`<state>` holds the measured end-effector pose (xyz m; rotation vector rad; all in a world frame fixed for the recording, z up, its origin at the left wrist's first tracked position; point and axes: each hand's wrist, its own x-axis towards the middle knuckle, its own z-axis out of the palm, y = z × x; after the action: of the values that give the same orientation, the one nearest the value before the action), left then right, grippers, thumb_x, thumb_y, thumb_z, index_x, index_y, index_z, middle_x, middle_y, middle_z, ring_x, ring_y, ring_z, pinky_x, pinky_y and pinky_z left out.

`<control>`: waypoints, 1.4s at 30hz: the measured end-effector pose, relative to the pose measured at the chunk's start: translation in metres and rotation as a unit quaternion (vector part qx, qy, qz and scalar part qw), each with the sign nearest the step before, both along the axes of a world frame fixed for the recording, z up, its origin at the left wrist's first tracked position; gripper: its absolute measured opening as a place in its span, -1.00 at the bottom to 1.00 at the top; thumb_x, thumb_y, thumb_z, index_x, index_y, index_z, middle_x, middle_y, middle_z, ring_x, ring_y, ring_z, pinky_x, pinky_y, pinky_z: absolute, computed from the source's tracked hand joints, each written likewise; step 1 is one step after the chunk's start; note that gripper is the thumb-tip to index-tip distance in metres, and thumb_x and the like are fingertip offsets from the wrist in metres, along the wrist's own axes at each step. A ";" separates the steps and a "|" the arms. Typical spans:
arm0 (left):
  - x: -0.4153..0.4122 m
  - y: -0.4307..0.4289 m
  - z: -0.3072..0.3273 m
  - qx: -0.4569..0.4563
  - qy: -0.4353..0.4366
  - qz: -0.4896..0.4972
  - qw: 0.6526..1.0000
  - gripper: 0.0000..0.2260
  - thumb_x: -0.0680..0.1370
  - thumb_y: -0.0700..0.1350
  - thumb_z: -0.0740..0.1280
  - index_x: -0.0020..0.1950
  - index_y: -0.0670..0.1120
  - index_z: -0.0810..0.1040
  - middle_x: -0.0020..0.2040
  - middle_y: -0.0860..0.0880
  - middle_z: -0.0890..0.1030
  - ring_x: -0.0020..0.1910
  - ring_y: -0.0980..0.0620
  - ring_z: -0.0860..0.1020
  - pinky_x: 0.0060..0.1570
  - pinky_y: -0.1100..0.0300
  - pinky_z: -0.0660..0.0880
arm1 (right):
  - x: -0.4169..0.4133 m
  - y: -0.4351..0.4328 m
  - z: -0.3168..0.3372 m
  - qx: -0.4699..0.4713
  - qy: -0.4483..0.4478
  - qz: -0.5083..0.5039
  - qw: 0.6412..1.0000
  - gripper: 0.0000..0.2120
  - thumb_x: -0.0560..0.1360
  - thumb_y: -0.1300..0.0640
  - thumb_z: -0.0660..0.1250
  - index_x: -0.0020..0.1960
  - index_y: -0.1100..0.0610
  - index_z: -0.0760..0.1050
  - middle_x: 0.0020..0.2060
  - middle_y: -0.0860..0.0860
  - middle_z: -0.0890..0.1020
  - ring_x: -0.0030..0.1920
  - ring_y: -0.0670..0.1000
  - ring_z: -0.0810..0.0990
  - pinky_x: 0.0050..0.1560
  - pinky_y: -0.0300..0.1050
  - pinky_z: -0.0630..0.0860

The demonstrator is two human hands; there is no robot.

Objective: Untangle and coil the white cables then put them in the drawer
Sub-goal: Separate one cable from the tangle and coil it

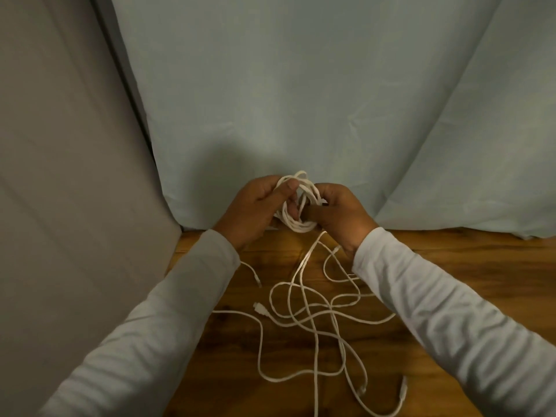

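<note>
A small coil of white cable [298, 224] is held up above the far edge of the wooden table [421, 266]. My left hand [255, 209] grips the coil's left side, thumb pressed on the top loops. On the coil's right side my right hand [340, 215] has its fingers curled around the strands. One strand runs down from the coil to a loose tangle of white cables [313, 320] spread over the table between my forearms. Several plug ends lie at the tangle's edges. No drawer is in view.
A pale blue cloth [301, 100] hangs as a backdrop right behind the table's far edge. A grey cloth panel [60, 176] closes off the left side. Bare wood shows at the right of the table.
</note>
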<state>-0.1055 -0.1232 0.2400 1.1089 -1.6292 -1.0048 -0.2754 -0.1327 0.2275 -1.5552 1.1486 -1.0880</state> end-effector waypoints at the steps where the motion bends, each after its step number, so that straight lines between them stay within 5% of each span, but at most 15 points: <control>1: -0.001 0.000 -0.003 -0.009 -0.010 0.020 1.000 -0.69 0.67 0.05 0.21 -0.01 -0.11 0.65 -0.14 -0.17 0.69 -0.11 -0.11 0.70 -0.08 -0.01 0.67 | -0.002 -0.002 -0.001 -0.021 0.036 -0.006 0.999 -0.90 0.47 0.29 0.41 -0.02 0.20 0.65 -0.13 0.19 0.72 -0.10 0.21 0.71 0.08 0.24 0.63; 5: -0.003 -0.001 -0.011 -0.012 -0.040 0.046 0.998 -0.70 0.68 0.09 0.16 0.00 -0.01 0.62 -0.17 0.00 0.65 -0.21 0.10 0.64 -0.17 0.10 0.61 | -0.002 0.003 -0.003 -0.103 0.022 -0.034 0.994 -0.83 0.51 0.08 0.44 0.05 0.12 0.56 -0.18 0.12 0.66 -0.19 0.07 0.66 -0.14 0.00 0.63; 8: -0.004 0.001 -0.016 -0.030 -0.061 0.059 0.996 -0.72 0.69 0.08 0.15 -0.08 0.02 0.57 -0.31 0.09 0.54 -0.41 0.26 0.51 -0.32 0.32 0.40 | 0.005 0.012 -0.001 -0.130 -0.038 -0.033 0.990 -0.80 0.64 0.03 0.24 0.16 0.09 0.57 -0.07 0.08 0.69 -0.05 0.04 0.69 -0.01 -0.05 0.65; 12: -0.001 -0.001 -0.020 -0.014 -0.010 0.094 0.995 -0.71 0.69 0.08 0.16 -0.13 0.01 0.53 -0.38 0.03 0.49 -0.47 0.16 0.47 -0.42 0.25 0.42 | 0.004 0.013 0.005 0.008 -0.141 -0.031 0.989 -0.43 0.67 -0.17 0.00 0.04 0.17 0.68 -0.06 0.07 0.75 -0.03 0.11 0.73 0.06 0.09 0.66; 16: 0.010 -0.005 -0.024 0.028 0.040 0.088 0.995 -0.67 0.67 0.14 0.15 -0.10 -0.03 0.53 -0.40 -0.01 0.47 -0.44 0.05 0.46 -0.34 0.08 0.44 | -0.004 0.014 -0.002 -0.014 -0.198 -0.035 0.980 -0.78 0.59 0.10 0.33 -0.09 0.25 0.62 -0.10 0.17 0.71 -0.07 0.23 0.69 0.01 0.20 0.66; 21: 0.011 -0.009 -0.023 0.047 0.109 0.113 0.986 -0.67 0.69 0.10 0.14 -0.07 -0.10 0.49 -0.39 -0.03 0.43 -0.45 0.09 0.42 -0.44 0.24 0.44 | -0.019 0.008 -0.014 0.053 -0.321 -0.007 0.946 -0.93 0.43 0.21 0.47 -0.13 0.16 0.59 -0.31 0.09 0.57 -0.35 0.03 0.53 -0.37 -0.14 0.57; 25: 0.018 -0.010 -0.028 0.072 0.155 0.126 0.977 -0.67 0.69 0.10 0.14 -0.13 -0.07 0.48 -0.43 0.02 0.44 -0.45 0.12 0.43 -0.42 0.22 0.42 | -0.032 0.008 -0.029 0.056 -0.291 -0.022 0.955 -0.91 0.44 0.28 0.46 -0.05 0.23 0.64 -0.18 0.15 0.69 -0.30 0.04 0.63 -0.30 -0.16 0.64; 31: 0.003 -0.005 -0.029 0.073 0.144 0.081 0.984 -0.66 0.70 0.09 0.13 -0.10 -0.11 0.49 -0.45 0.00 0.47 -0.46 0.07 0.45 -0.38 0.14 0.40 | -0.022 0.004 -0.050 -0.082 0.014 -0.063 0.995 -0.96 0.49 0.22 0.46 -0.10 0.14 0.70 -0.19 0.07 0.72 -0.14 0.08 0.68 -0.01 -0.05 0.62; 37: -0.017 0.005 -0.033 0.042 0.106 0.099 0.989 -0.66 0.70 0.08 0.11 -0.07 -0.12 0.51 -0.39 0.00 0.48 -0.42 0.13 0.48 -0.40 0.23 0.50 | -0.003 0.006 -0.047 -0.019 -0.109 -0.048 0.993 -0.92 0.57 0.33 0.33 0.00 0.23 0.58 -0.24 0.12 0.68 -0.29 0.06 0.69 -0.26 -0.05 0.62; 42: -0.012 0.004 -0.041 0.047 0.075 0.142 0.986 -0.65 0.69 0.11 0.11 -0.02 -0.11 0.54 -0.37 -0.04 0.48 -0.41 0.10 0.48 -0.37 0.23 0.51 | -0.010 0.010 -0.039 -0.043 -0.048 -0.001 0.998 -0.69 0.53 0.40 0.32 0.22 0.17 0.58 -0.02 0.13 0.70 -0.18 0.12 0.72 -0.15 -0.06 0.63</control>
<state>-0.1173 -0.1189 0.1992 1.2567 -1.2729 -0.9592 -0.2850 -0.1229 0.1890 -1.5516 1.0504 -1.2136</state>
